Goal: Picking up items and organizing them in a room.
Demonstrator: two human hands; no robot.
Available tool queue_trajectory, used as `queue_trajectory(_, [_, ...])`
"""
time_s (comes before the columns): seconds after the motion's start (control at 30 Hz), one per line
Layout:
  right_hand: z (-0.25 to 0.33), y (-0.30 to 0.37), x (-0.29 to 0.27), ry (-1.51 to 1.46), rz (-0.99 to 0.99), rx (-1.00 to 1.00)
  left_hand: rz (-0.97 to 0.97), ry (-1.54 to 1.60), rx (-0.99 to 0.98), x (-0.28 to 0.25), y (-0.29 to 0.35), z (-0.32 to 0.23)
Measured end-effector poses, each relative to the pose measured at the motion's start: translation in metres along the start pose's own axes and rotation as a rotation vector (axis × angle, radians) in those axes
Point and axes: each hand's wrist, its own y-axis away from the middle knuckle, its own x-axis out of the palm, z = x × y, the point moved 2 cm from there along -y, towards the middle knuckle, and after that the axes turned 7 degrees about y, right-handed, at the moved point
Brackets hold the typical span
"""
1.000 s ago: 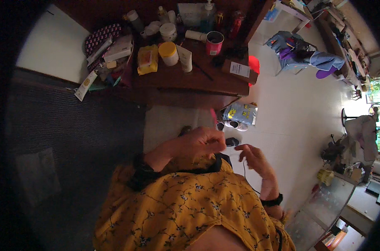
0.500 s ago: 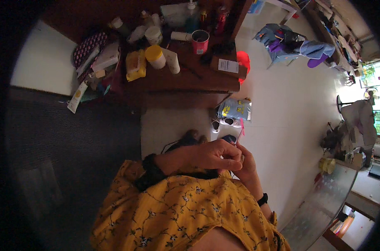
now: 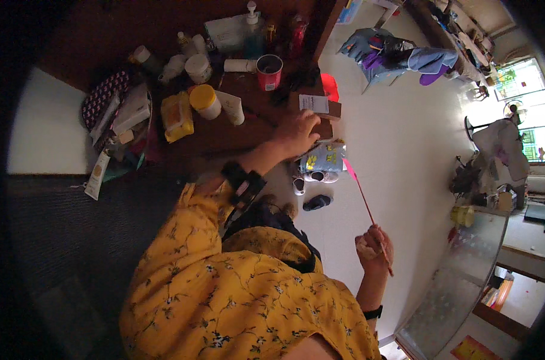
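In my right hand [image 3: 373, 247], fingers closed, is a long thin reddish stick with a flat bright pink tip [image 3: 352, 170]. It slants up and left over the white floor, its dark lower end sticking out below my fist. My left hand [image 3: 298, 133] reaches out over the front right corner of the brown dresser top [image 3: 215, 135], just below a brown box with a white label [image 3: 320, 107]. Its fingers are spread and slightly bent, and I see nothing in them. A black device is strapped to my left wrist.
On the dresser stand a pink-red can [image 3: 269, 75], a yellow-lidded jar [image 3: 205, 103], a yellow packet [image 3: 177, 117] and several bottles. An open patterned bag [image 3: 107, 99] lies at left. Shoes [image 3: 317, 203] and a grey-blue packet [image 3: 324, 158] are on the floor. A clothes-laden chair [image 3: 380, 57] stands beyond.
My hands were close together in front of me and have parted. The left went up to the dresser corner; the right moved right and down with the stick.
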Motion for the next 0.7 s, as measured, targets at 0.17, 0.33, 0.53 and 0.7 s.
queue_trajectory(0.17, [-0.002, 0.019, -0.030, -0.012, -0.061, -0.134, 0.095, -0.296, -0.049, 0.011, -0.050, 0.025])
queue_trajectory(0.33, [-0.001, 0.036, -0.029, -0.037, -0.024, -0.165, 0.067, -0.430, -0.069, 0.037, -0.064, 0.041])
queue_trajectory(0.53, [0.017, 0.037, -0.052, 0.064, -0.166, -0.286, -0.020, -0.445, -0.065, 0.047, -0.065, 0.065])
queue_trajectory(0.7, [0.028, 0.032, -0.057, 0.025, -0.185, -0.264, -0.077, -0.433, -0.064, 0.042, -0.057, 0.061])
